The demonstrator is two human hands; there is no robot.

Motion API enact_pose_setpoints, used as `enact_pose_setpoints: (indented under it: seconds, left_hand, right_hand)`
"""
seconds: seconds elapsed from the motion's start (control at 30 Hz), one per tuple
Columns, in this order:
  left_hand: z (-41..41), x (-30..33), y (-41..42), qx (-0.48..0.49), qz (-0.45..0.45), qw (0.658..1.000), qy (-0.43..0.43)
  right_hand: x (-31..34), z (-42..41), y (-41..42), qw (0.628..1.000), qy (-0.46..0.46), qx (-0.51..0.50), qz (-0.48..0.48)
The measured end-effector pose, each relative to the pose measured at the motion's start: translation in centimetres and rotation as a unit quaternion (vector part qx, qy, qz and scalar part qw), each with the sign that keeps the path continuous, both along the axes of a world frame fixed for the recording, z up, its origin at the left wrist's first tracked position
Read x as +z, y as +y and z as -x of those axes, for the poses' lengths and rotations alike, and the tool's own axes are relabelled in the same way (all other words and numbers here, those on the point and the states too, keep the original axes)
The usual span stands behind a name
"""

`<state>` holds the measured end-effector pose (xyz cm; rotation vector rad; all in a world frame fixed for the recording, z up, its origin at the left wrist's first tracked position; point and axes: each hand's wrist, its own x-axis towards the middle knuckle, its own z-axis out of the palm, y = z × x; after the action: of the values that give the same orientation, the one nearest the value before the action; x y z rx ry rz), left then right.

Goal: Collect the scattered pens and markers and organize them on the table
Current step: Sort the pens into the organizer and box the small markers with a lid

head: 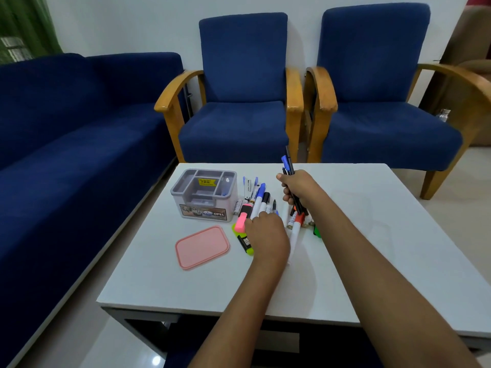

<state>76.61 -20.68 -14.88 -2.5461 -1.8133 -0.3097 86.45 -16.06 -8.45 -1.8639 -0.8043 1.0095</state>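
Note:
Several pens and markers (259,197) lie in a pile on the white table (372,248), right of a grey compartment organizer box (204,193). My right hand (297,188) grips a bundle of pens (289,168) that stands upright, its lower ends near the table. My left hand (267,232) rests with curled fingers on the pile, beside a pink highlighter (243,217) and over a yellow-green highlighter (245,244). A red-capped white marker (296,228) and a green highlighter (316,231) lie under my right wrist.
A pink lid (202,247) lies flat in front of the organizer box. A blue sofa (66,144) runs along the table's left side. Two blue armchairs (239,102) with wooden arms stand behind the table.

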Motion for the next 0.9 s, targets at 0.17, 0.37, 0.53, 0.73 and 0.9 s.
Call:
enact_pose_setpoints:
  seconds: [0.17,0.37,0.53,0.73,0.9]
  left_hand:
    - [-0.2,-0.1,0.1,0.017,0.017,1.0,-0.005]
    - [-0.6,-2.0,-0.5,0.064,-0.038,0.997,-0.005]
    - [-0.3,-2.6,-0.3,0.048,-0.049,0.995,-0.072]
    - [0.0,-1.1,-0.1,0.035,-0.055,0.958,-0.279]
    - [-0.2,0.6,-0.3,0.023,0.003,0.886,-0.464]
  right_hand:
    - [-0.6,-0.5,-0.2,0.997,-0.052,0.027,0.046]
    - [-1.2,0.1,-1.0,0.995,-0.076,0.022,0.06]
    - [-2.1,0.4,-2.0,0.999,-0.04,0.0,0.02]
    - [-2.3,1.6,-2.8,0.998,0.023,0.043,-0.041]
    - [-1.3,3.9,-2.8,0.977,0.023,0.022,-0.21]
